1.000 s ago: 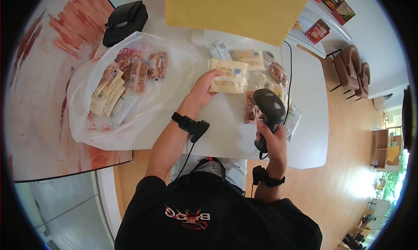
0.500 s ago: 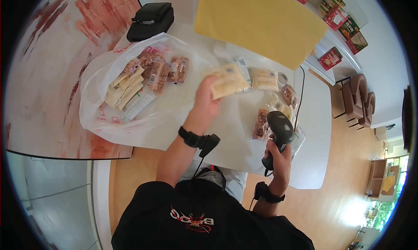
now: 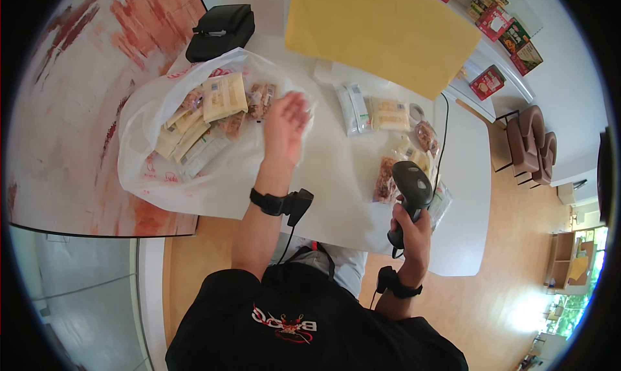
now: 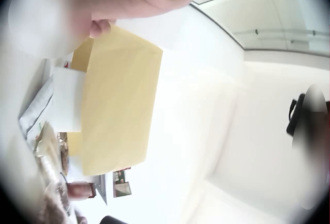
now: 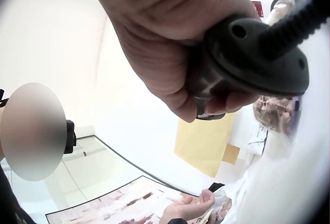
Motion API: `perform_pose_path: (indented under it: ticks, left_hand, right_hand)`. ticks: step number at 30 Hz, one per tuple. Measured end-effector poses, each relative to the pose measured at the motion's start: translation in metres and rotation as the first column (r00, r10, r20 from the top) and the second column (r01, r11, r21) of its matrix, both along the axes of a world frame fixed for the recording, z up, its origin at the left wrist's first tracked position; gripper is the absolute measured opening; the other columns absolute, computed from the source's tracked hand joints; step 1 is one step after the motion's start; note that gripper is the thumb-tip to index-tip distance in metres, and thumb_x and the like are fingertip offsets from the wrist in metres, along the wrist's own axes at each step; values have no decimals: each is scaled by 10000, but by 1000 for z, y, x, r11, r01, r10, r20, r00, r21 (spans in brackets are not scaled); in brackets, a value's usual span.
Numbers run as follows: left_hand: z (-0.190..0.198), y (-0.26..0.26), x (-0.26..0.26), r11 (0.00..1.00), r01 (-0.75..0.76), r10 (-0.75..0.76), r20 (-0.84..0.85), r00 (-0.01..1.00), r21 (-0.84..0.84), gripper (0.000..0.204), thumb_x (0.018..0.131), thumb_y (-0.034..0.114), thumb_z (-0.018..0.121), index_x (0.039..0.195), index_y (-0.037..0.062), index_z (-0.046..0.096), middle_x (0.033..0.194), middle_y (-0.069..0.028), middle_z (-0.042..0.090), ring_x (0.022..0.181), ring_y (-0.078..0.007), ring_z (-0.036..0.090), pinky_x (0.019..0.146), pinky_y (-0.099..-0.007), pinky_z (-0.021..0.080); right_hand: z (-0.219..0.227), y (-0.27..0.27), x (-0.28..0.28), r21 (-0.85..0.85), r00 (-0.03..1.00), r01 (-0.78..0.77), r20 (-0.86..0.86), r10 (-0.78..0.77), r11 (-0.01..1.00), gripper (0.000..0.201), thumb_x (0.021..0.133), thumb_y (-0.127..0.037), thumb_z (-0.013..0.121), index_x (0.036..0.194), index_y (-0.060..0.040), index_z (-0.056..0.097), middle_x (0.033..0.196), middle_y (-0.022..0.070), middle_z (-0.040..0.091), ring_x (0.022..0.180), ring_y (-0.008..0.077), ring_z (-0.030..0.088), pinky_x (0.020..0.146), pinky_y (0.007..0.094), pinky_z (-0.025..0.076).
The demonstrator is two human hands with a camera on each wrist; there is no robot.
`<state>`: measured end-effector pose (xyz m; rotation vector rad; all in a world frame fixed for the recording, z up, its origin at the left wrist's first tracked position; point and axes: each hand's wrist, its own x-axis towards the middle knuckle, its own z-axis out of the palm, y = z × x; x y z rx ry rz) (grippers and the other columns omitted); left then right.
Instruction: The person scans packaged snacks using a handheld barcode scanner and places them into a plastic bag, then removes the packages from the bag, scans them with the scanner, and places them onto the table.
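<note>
The left hand [image 3: 285, 131] is relaxed, its fingers loosely bent and free, over the right side of a white translucent plastic bag with red print [image 3: 139, 161]. The right hand [image 3: 414, 232] grips a black plastic handheld scanner [image 3: 413, 182] by its handle. Left of the left hand, well apart from the right, a flat cream-yellow plastic packet [image 3: 225, 98] lies in the bag atop other packets. A clear packet of reddish-brown pieces [image 3: 385, 179] lies just beside the scanner on the white table [image 3: 330, 203].

A black case [image 3: 221, 34] lies left of a yellow sheet [image 3: 388, 34], with brown chairs [image 3: 530, 128] farther right.
</note>
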<state>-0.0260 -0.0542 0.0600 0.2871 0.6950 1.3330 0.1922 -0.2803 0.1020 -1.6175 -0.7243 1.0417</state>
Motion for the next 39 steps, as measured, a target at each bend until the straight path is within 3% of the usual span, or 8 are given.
perform_pose_path:
  ticks: [5,9,11,20,27,32,35,39]
  left_hand:
    - [-7,-12,59,829,558,-497,-442,746,10,356,933,348,596,1200,113,605,1191,-9,620,1117,-155,567,979,-320,424]
    - [-19,-10,83,739,673,-610,-449,653,-28,407,944,390,582,1227,98,599,1197,-5,618,1115,-140,571,961,-307,440]
    - [-20,-10,89,595,794,-719,-524,456,-126,417,955,387,583,1246,89,596,1207,-21,615,1105,-137,585,958,-310,472]
    - [-46,-17,95,378,924,-909,-215,358,-59,356,975,298,591,1239,59,583,1170,-57,633,1039,-126,630,943,-262,507]
    - [-52,-29,95,357,919,-797,-459,393,168,413,903,106,667,1282,22,526,1128,-54,649,980,-129,645,849,-279,533]
    - [-54,-21,87,412,905,-787,-461,410,103,486,851,85,723,1293,52,523,1075,-44,662,941,-132,657,796,-302,548]
    - [-53,-14,90,522,853,-798,-355,487,-3,505,839,124,750,1294,89,532,1061,-39,668,952,-132,658,797,-306,546]
    - [-40,-13,83,576,818,-764,-353,540,4,504,833,152,761,1282,91,541,1067,-25,668,971,-133,654,815,-327,550]
  right_hand:
    - [-4,-1,4,7,1000,24,-3,-24,1000,258,890,-149,686,1091,-8,606,698,-9,555,583,71,525,534,230,413]
    - [-10,-2,9,2,999,49,-12,-49,999,270,890,-160,685,1100,-14,600,766,10,576,598,86,536,541,235,423]
    - [-13,-1,10,-1,997,74,-8,-74,997,264,889,-161,681,1097,-20,600,809,26,594,599,98,540,541,241,434]
    - [-23,8,7,-61,989,130,83,-124,990,335,852,-227,736,1085,-11,630,878,19,628,715,101,585,591,261,488]
    - [-29,17,5,21,995,-56,-81,58,998,362,860,-234,732,1114,8,645,920,41,662,677,96,573,604,256,481]
    - [-29,18,2,14,991,-112,-76,113,994,343,867,-235,727,1097,7,648,957,62,693,662,86,563,593,247,464]
    - [-21,16,2,-22,986,-163,-43,162,986,394,900,-151,674,1239,16,564,1171,128,662,976,182,661,603,252,487]
    - [-9,12,2,39,994,-40,-98,43,998,302,876,-182,705,1096,-1,604,873,64,678,674,91,590,587,238,456]
